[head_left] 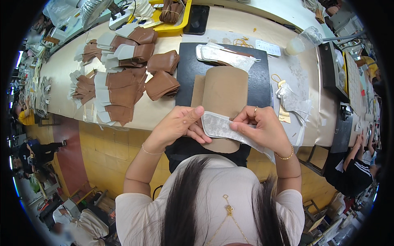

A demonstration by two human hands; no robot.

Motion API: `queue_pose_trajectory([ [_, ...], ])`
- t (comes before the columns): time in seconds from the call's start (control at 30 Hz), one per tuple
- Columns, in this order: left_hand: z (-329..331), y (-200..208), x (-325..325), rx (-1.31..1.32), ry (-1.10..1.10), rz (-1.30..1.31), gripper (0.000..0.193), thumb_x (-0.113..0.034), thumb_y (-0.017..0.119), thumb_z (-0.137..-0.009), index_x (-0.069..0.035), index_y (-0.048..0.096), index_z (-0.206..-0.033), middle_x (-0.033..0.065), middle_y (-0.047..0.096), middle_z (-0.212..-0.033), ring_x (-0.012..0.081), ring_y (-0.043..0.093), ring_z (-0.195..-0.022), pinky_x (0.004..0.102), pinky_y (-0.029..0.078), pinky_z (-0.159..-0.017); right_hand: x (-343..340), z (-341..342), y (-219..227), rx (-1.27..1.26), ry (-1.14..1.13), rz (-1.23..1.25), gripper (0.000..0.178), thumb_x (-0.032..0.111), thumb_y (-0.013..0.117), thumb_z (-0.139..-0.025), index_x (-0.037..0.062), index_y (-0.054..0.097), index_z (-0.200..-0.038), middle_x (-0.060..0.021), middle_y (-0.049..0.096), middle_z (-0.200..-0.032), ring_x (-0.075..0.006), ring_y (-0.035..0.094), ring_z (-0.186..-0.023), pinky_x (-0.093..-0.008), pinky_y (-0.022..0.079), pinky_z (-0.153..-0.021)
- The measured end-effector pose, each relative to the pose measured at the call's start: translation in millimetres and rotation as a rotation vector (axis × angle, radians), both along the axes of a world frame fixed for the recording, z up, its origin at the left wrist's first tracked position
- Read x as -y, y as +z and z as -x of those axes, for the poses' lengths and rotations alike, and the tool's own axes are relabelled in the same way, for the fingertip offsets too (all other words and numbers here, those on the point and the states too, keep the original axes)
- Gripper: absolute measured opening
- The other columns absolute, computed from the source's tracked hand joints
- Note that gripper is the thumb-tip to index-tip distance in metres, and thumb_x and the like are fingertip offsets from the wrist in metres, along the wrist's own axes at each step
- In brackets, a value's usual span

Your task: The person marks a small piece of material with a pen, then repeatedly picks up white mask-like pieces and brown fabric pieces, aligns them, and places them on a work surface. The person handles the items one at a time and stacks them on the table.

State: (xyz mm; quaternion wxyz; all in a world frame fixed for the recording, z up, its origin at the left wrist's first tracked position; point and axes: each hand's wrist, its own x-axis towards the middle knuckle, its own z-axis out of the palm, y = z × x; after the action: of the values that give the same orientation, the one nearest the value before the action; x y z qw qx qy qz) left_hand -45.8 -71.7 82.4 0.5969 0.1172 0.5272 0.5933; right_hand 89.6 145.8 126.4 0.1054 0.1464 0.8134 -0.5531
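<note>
A silver-grey curved panel with a white edge lies across the near end of a rounded brown block. My right hand pinches the panel along its upper right side between thumb and fingers. At the panel's left end is my left hand, its fingers stretched out against the edge and its thumb raised apart. The block rests on a black board. Beyond it, on the same board, lies a stack of similar silver-white pieces. The panel's right end runs down beneath my right hand and is partly hidden.
Brown leather pieces with pale ends lie in several piles on the left. A black phone and a yellow tray are at the back. More silver pieces, a tag and a clear bottle stand or lie on the right.
</note>
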Motion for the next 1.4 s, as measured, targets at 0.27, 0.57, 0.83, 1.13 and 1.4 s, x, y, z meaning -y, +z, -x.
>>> queue_pose_trajectory([
  [0.27,-0.4,1.8,-3.8,0.048,0.005,0.052,0.031,-0.022,0.068,-0.095,0.009,0.065,-0.099,0.0151,0.07,-0.086,0.0208,0.074,-0.073,0.0234,0.061,-0.062,1.9,2.6,2.7,0.005,0.008,-0.026,0.02,0.014,0.077,-0.085,-0.0037,0.069,-0.084,-0.0048,0.07,-0.071,-0.0035,0.06,-0.063,-0.02,0.049,-0.059],
  [0.57,6.4,-3.3,6.2,0.015,0.046,0.1,0.017,-0.009,0.071,-0.09,0.007,0.065,-0.091,0.0157,0.07,-0.077,0.0214,0.072,-0.062,0.0244,0.06,-0.053,-11.8,-7.9,-4.3,-0.033,-0.035,0.036,0.03,0.019,0.085,-0.075,0.0,0.07,-0.092,-0.0045,0.067,-0.069,-0.0079,0.059,-0.061,-0.0224,0.048,-0.06],
  [0.83,12.6,-27.8,15.1,0.021,0.015,0.07,0.022,-0.015,0.071,-0.092,0.006,0.066,-0.093,0.0162,0.071,-0.076,0.019,0.072,-0.064,0.0224,0.059,-0.055,-28.3,-22.5,-24.9,-0.011,-0.154,0.167,0.037,0.014,0.088,-0.071,0.0027,0.066,-0.098,0.0012,0.062,-0.077,-0.0046,0.057,-0.072,-0.0207,0.049,-0.069],
  [1.13,7.1,-42.6,9.0,0.121,0.047,0.023,0.018,-0.011,0.069,-0.092,0.006,0.063,-0.092,0.0167,0.07,-0.078,0.0213,0.071,-0.06,0.0263,0.06,-0.053,-13.2,-23.5,-61.4,-0.258,-0.223,-0.058,0.049,0.015,0.087,-0.07,0.0052,0.061,-0.11,-0.0038,0.062,-0.09,-0.0155,0.06,-0.086,-0.0293,0.049,-0.082],
  [1.4,-13.4,-25.1,20.9,0.115,0.177,-0.089,0.023,-0.018,0.066,-0.094,0.004,0.062,-0.099,0.0129,0.069,-0.079,0.0199,0.071,-0.066,0.0274,0.06,-0.056,54.3,-6.7,-13.2,-0.634,0.365,-0.608,0.069,0.042,0.073,-0.078,0.0062,0.057,-0.134,-0.0134,0.051,-0.143,-0.0315,0.045,-0.136,-0.0479,0.034,-0.112],
])
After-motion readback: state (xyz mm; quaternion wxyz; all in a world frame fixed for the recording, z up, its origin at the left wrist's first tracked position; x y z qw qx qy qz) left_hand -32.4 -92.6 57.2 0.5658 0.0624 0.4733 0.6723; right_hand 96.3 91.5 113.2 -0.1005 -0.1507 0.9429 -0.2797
